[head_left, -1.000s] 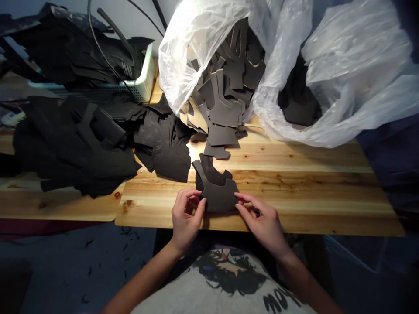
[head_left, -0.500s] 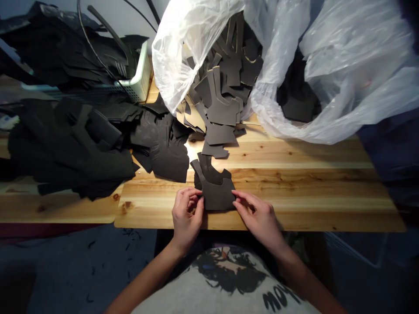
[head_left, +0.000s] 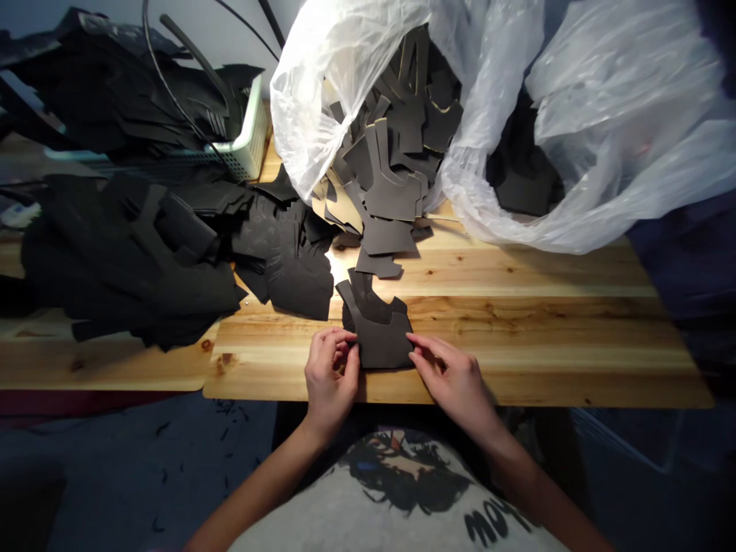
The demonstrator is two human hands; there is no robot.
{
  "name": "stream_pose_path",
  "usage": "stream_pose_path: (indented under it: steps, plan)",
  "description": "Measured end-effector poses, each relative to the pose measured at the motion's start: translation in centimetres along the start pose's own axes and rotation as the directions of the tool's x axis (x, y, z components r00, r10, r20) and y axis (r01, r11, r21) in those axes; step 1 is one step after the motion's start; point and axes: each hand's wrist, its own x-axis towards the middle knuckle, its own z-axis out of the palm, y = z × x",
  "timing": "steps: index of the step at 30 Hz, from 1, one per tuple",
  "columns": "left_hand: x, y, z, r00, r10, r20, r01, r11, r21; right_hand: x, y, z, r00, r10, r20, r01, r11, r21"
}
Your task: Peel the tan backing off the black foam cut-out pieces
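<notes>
Black cut piece (head_left: 386, 343) is pinched at its left and right edges by the fingers of the left hand (head_left: 330, 376) and right hand (head_left: 457, 378), at the near side of the bench (head_left: 546, 322). A second piece (head_left: 373, 304) is partly covered by it; dark pieces (head_left: 132, 268) are heaped left.

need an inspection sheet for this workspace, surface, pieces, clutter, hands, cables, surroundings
Surface: wooden table, knots showing
Pieces: dark cut piece overlapping another dark piece
Clutter: dark piles at left; loaded basket behind; plastic bags at the back, dark pieces inside
Hands: left hand and right hand at the cut piece's opposite edges
Cables: thin curved line by the basket, cord or rod unclear
Surroundings: floor with small scraps
</notes>
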Motion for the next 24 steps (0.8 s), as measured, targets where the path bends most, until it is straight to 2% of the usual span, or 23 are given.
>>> stream_pose_path:
  steps: [7, 12, 16, 21, 24]
  plan:
    - [0.0, 0.1, 0.1, 1.0, 0.004, -0.006, -0.004, 0.999, 0.032, -0.2, 0.1, 0.2, 0.999, -0.05, 0.011, 0.05, 0.995, -0.086]
    - [0.0, 0.1, 0.1, 1.0, 0.006, -0.016, -0.005, 0.999, 0.049, -0.8, -0.3, 0.6, 0.99, -0.14, 0.027, 0.14, 0.93, -0.338]
    - [0.0, 0.1, 0.2, 1.0, -0.007, -0.019, 0.008, 0.998, 0.055, -1.3, -0.5, 0.5, 0.986, -0.165, 0.023, 0.153, 0.849, -0.506]
    - [-0.1, 0.2, 0.3, 0.999, 0.014, -0.036, -0.012, 0.998, 0.06, -1.1, -1.1, 0.0, 0.983, -0.182, 0.022, 0.167, 0.841, -0.515]
    - [-0.2, 0.3, 0.3, 0.998, 0.035, -0.056, -0.031, 0.997, 0.072, -0.5, -1.9, 0.1, 0.971, -0.239, 0.026, 0.221, 0.845, -0.487]
